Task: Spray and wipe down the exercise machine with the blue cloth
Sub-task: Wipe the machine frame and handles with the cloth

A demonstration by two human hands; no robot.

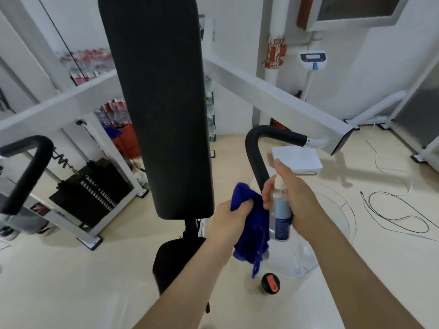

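Below centre, your right hand [299,200] is clamping round the bottle [282,219], forefinger resting on the pump. At its 9 o'clock, your left hand [228,217] is bunching the cloth [247,243]. Try aiming at the handle [255,157] at 12 o'clock, holding the cloth clear.

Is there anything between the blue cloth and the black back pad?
Nothing visible. The left hand grips the blue cloth just right of the back pad, only air between; the right hand holds the spray bottle beyond the cloth.
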